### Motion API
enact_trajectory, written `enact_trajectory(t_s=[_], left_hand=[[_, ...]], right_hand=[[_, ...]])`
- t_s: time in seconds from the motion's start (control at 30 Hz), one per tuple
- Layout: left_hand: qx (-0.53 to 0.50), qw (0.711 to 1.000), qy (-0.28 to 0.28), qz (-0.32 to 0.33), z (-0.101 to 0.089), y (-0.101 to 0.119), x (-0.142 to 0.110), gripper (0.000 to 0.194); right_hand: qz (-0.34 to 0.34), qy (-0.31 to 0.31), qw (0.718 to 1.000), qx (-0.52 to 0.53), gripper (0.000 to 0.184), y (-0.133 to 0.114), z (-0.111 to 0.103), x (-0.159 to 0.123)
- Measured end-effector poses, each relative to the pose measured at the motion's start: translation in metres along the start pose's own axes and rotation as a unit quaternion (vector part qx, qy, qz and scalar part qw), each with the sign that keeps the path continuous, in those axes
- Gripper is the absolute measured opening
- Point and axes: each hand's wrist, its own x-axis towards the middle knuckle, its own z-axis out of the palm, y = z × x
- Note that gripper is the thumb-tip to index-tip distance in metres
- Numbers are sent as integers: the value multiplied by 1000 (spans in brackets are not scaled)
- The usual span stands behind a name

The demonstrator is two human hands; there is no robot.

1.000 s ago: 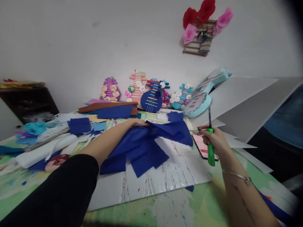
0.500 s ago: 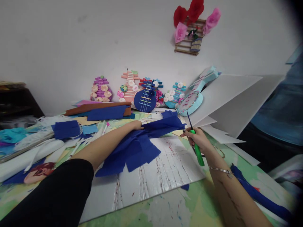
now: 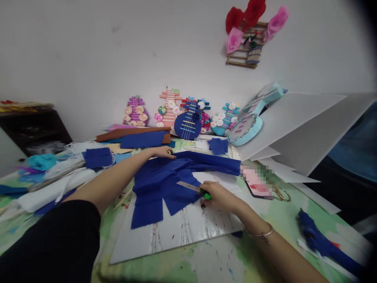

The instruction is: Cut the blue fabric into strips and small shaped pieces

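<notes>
Blue crepe paper (image 3: 176,177) lies in creased pieces over a white foam board (image 3: 141,239) that is streaked with glue. My left hand (image 3: 163,152) rests on the paper's far edge, fingers stretched out and pressing on it. My right hand (image 3: 219,196) is closed round a green utility knife (image 3: 190,186). Its long blade is out and points left over the paper; most of the handle is hidden in my fingers.
A phone (image 3: 257,182) and gold-handled scissors (image 3: 282,193) lie to the right, with a blue glue gun (image 3: 321,239) nearer. Decorated instrument models (image 3: 188,124) stand along the wall. White sheets (image 3: 297,122) lean at right. Craft scraps (image 3: 98,157) crowd the left.
My right hand has moved left and down over the paper, turning the knife from upright to lying leftward. The raised blue paper now lies lower and flatter. My view has shifted slightly left.
</notes>
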Motion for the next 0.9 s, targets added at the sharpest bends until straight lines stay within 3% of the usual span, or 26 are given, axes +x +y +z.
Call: enact_trajectory(t_s=[0.2,0.47,0.6,0.9], left_hand=[[-40,997,-58,4,0,-25,-35,48],[37,998,32,-27,12,-33,-17,42],[89,993,70,-41,19,-35,-13,38],[139,985,93,-30,26,-35,-16,38]], right_hand=[[2,8,999,-37,8,3,8,1],[16,-13,998,-66,9,1,12,1],[9,12,998,-62,19,0,10,0],[44,-4,985,-167,12,-11,16,7]])
